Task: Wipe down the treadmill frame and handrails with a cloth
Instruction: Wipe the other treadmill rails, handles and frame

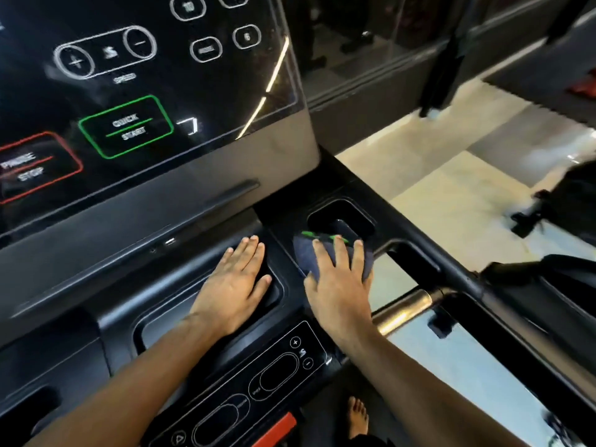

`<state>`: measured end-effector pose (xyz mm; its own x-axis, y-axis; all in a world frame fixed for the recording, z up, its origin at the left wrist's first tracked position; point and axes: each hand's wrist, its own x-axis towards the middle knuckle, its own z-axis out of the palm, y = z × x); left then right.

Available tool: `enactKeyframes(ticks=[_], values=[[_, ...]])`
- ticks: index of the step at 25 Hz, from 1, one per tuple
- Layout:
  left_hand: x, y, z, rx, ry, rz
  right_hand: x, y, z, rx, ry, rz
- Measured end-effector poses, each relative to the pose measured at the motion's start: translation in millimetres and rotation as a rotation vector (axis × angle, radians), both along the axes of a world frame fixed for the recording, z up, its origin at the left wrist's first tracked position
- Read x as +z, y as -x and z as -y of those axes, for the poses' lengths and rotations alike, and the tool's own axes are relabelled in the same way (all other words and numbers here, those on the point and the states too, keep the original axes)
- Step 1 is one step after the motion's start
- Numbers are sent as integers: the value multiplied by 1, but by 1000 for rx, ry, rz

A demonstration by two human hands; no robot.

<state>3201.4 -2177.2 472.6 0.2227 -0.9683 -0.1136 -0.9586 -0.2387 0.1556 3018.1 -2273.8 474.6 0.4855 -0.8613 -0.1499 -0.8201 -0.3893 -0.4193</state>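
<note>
Both hands lie flat with fingers straight: the left hand (237, 285) rests in a shallow tray (277, 295) of the treadmill console (193, 221), while the right hand (340, 285) presses a dark cloth (304, 253) with green trim beside the cup holder (338, 217), near the metal handrail (403, 309).

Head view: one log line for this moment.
step: wiping console | right hand: flat, pressing cloth at cup holder edge | left hand: flat, resting in tray | handrail: cloth not on it
</note>
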Motion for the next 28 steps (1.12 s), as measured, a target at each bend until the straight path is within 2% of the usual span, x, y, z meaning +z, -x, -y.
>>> enactKeyframes(ticks=[3,5,8,12,16,19,23,26,27,28], values=[[-1,-5,4,-64,5,-13,4,-20,19,-436,-178,120],[-1,-6,9,-117,-2,-3,-1,-27,8,-540,-130,146],[-2,-8,19,-184,-8,27,-10,-27,23,-513,-57,110],[-1,-10,26,-225,-14,10,-3,-28,60,-675,-120,86],[0,-6,33,-241,-10,26,-13,-27,55,-595,-34,103],[-1,-3,36,-243,-16,-1,-3,-21,91,-721,-50,65],[0,1,42,-251,-2,-6,-18,-25,78,-525,112,-33],[0,5,43,-205,6,-26,-5,-16,126,-686,-5,-7],[1,7,45,-177,5,-25,-2,-21,132,-689,-7,-42],[1,11,49,-156,8,-14,-4,-27,133,-594,52,-91]])
